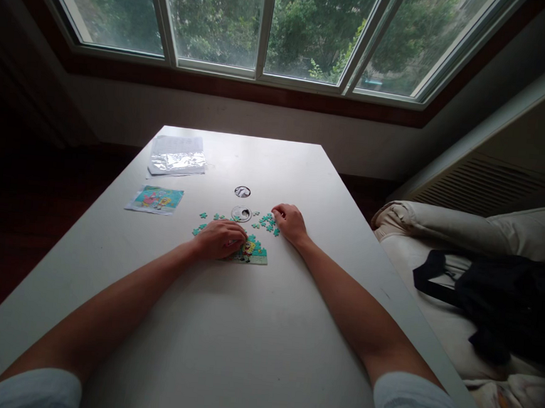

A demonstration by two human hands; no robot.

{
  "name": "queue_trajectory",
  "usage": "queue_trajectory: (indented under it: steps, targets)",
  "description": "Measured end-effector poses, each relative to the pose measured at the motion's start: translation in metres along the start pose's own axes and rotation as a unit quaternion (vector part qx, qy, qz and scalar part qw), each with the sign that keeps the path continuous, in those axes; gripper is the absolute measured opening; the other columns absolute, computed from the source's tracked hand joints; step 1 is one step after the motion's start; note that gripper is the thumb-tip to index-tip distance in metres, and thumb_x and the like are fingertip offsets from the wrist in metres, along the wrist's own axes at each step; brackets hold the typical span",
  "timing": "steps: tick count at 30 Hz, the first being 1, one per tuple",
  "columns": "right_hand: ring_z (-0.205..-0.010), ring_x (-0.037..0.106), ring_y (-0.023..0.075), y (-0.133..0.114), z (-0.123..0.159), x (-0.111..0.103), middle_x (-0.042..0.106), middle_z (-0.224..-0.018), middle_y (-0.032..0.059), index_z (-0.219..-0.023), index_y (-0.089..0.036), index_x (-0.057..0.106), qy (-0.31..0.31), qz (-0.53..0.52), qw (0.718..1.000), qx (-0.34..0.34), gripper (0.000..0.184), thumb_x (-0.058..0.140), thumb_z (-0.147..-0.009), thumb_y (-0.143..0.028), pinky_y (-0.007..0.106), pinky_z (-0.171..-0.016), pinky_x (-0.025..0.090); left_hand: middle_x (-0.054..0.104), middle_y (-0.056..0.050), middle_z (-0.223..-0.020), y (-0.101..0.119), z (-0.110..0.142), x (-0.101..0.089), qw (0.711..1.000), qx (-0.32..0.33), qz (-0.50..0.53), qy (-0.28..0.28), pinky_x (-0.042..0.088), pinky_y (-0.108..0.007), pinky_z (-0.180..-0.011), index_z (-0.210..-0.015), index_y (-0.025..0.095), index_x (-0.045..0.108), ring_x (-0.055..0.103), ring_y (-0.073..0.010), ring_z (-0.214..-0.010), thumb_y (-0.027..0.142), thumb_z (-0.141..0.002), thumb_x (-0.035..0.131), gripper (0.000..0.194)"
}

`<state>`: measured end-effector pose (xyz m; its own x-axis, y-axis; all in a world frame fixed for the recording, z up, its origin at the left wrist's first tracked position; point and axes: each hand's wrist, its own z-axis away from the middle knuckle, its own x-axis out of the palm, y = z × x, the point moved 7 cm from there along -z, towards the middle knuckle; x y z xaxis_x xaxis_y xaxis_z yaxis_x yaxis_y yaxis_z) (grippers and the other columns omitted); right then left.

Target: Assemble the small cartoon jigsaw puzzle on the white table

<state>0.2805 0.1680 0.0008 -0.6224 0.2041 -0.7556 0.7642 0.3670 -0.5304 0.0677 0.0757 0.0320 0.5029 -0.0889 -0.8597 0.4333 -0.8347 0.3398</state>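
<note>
A partly assembled jigsaw puzzle (255,257) with a yellow cartoon figure and a turquoise background lies on the white table. Over its left part rests my left hand (220,239), fingers curled and fingertips at the puzzle's upper middle. Whatever is under those fingers is hidden. My right hand (290,222) is closed beside a group of loose turquoise puzzle pieces (267,221), its thumb and fingertips together. I cannot make out what they hold, if anything. Several more loose pieces (199,229) lie beyond and left of my left hand.
A printed cartoon picture (154,200) lies on the left of the white table (224,338). Behind it are papers with a clear plastic bag (178,156). Two round inserts, a farther one (242,191) and a nearer one (246,209), sit mid-table. A couch (440,226) with dark clothing (505,304) stands right.
</note>
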Motion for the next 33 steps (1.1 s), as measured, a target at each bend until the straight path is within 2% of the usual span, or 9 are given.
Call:
queue_trajectory:
  steps: [3,6,9,12,14,19,21,30,33]
  targets:
    - [-0.085,0.057,0.0219,-0.001,0.0,0.001,0.071,-0.086,0.0048,-0.091,-0.023,0.072,-0.009,0.003,1.0,-0.006,0.017,0.055,-0.092,-0.025,0.035,-0.085,0.044,0.077,-0.005,-0.102,-0.019,0.005,-0.011,0.993,-0.083,-0.05,0.069,0.05,-0.038,-0.091,-0.094,0.024,0.074,0.069,-0.0226,-0.097,0.029,-0.096,0.051,0.024]
    - [-0.085,0.057,0.0216,-0.001,0.0,0.002,0.071,-0.085,0.0044,-0.091,-0.022,0.072,-0.009,0.004,1.0,-0.01,0.016,0.056,-0.092,-0.024,0.035,-0.084,0.043,0.076,-0.007,-0.099,-0.047,0.017,-0.03,0.967,-0.193,-0.075,0.147,0.048,-0.039,-0.089,-0.092,0.022,0.073,0.067,-0.0244,-0.095,0.031,-0.097,0.05,0.026]
    - [-0.084,0.057,0.0214,0.0,0.0,0.002,0.07,-0.085,0.0042,-0.091,-0.022,0.071,-0.007,-0.001,1.0,-0.014,0.015,0.056,-0.092,-0.024,0.034,-0.083,0.043,0.076,-0.006,-0.096,-0.071,0.029,-0.044,0.949,-0.251,-0.053,0.182,0.048,-0.039,-0.088,-0.088,0.022,0.074,0.066,-0.0254,-0.095,0.035,-0.096,0.049,0.029]
    - [-0.085,0.056,0.0216,0.0,0.0,0.003,0.07,-0.085,0.0043,-0.091,-0.022,0.071,-0.01,-0.006,1.0,-0.016,0.015,0.057,-0.092,-0.024,0.035,-0.084,0.042,0.077,-0.005,-0.098,-0.09,0.039,-0.055,0.936,-0.284,0.001,0.209,0.048,-0.038,-0.09,-0.087,0.023,0.075,0.066,-0.0257,-0.098,0.037,-0.093,0.052,0.028]
    - [-0.085,0.056,0.0217,0.0,0.0,0.003,0.07,-0.085,0.0042,-0.091,-0.022,0.071,-0.012,-0.008,1.0,-0.018,0.014,0.057,-0.091,-0.024,0.035,-0.085,0.042,0.077,-0.004,-0.099,-0.102,0.046,-0.059,0.915,-0.315,0.068,0.244,0.049,-0.037,-0.09,-0.089,0.022,0.076,0.066,-0.0249,-0.097,0.041,-0.092,0.051,0.031]
    - [-0.085,0.056,0.0222,-0.004,0.0,0.003,0.069,-0.084,0.0045,-0.09,-0.023,0.071,-0.017,-0.009,0.999,-0.026,0.015,0.057,-0.092,-0.025,0.035,-0.083,0.042,0.077,-0.011,-0.096,-0.12,0.06,-0.052,0.828,-0.358,0.253,0.349,0.053,-0.037,-0.083,-0.084,0.016,0.073,0.069,-0.0245,-0.094,0.058,-0.095,0.039,0.055]
    - [-0.086,0.056,0.0223,-0.005,0.0,0.003,0.069,-0.084,0.0049,-0.09,-0.023,0.071,-0.021,-0.008,0.999,-0.027,0.015,0.056,-0.092,-0.025,0.035,-0.083,0.042,0.076,-0.012,-0.097,-0.12,0.06,-0.046,0.811,-0.362,0.289,0.357,0.054,-0.037,-0.083,-0.084,0.016,0.071,0.07,-0.0244,-0.095,0.064,-0.095,0.037,0.06]
    - [-0.088,0.057,0.0219,-0.01,0.002,0.004,0.068,-0.086,0.0048,-0.091,-0.022,0.071,-0.026,-0.013,0.999,-0.038,0.015,0.056,-0.092,-0.024,0.034,-0.084,0.042,0.075,-0.014,-0.108,-0.114,0.046,-0.024,0.787,-0.336,0.42,0.302,0.054,-0.041,-0.092,-0.094,0.017,0.069,0.069,-0.0261,-0.107,0.075,-0.094,0.024,0.074]
    - [-0.088,0.057,0.022,-0.011,0.002,0.004,0.069,-0.087,0.0051,-0.092,-0.022,0.071,-0.031,-0.013,0.999,-0.037,0.015,0.056,-0.092,-0.023,0.034,-0.085,0.042,0.075,-0.014,-0.108,-0.117,0.047,-0.023,0.774,-0.337,0.435,0.315,0.054,-0.043,-0.093,-0.096,0.017,0.068,0.069,-0.0268,-0.109,0.075,-0.094,0.024,0.073]
